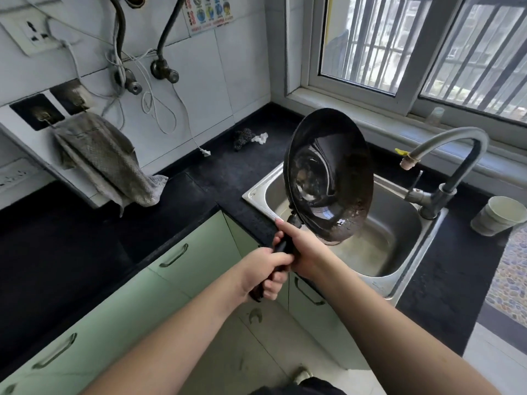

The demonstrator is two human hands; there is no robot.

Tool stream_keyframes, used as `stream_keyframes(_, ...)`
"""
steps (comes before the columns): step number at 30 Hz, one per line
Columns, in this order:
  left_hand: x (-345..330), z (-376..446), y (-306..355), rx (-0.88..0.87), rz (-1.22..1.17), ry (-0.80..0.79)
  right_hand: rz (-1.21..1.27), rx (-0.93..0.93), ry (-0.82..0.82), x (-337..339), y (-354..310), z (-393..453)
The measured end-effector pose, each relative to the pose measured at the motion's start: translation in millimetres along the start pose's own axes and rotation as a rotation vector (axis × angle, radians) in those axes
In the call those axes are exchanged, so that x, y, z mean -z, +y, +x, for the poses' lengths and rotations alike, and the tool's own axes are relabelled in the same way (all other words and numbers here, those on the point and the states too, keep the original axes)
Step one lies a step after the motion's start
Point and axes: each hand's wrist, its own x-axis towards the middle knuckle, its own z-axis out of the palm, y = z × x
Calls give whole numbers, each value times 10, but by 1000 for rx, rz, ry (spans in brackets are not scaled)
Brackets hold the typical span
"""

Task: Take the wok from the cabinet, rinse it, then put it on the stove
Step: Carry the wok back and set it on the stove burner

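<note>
Wok (330, 178) first: you hold it up over the sink (399, 280), tipped steeply on edge so its dark, wet-looking inside faces you, its lower rim hanging above the basin near the drain. Both your hands are wrapped around the black handle (288, 246). Your right hand (302, 249) grips the part nearest the pan, fingers curled tight around it; your left hand (265, 273) closes on the tail end just below, and the two hands touch. The faucet (453, 161) arches over the sink's far side, its spout pointing toward the wok's back but apart from it; you cannot tell whether water is running. On the black counter (176, 212), a scrubber (243, 136) lies beside a crumpled white scrap near the wall, well apart from the sink. A paper cup (499, 215) stands right of the faucet. A grey cloth (105, 158) hangs from a wall hook (42, 119) at left.
</note>
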Motion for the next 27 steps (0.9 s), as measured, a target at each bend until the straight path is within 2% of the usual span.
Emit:
stream_keyframes(6,105,-322,-182,-45,-239,-67,255,-51,-192,-281,241,-113)
stream_keyframes(14,359,-941,-620,-166,-474,-114,259,-89,-262,-837,771,-343)
stream_keyframes(21,643,-1609,-1192,-263,-646,-106,65,-107,-188,-1341,1498,-608)
stream_keyframes(27,886,-2135,-1728,-343,-763,-17,-157,-193,-196,-1770,2154,-807)
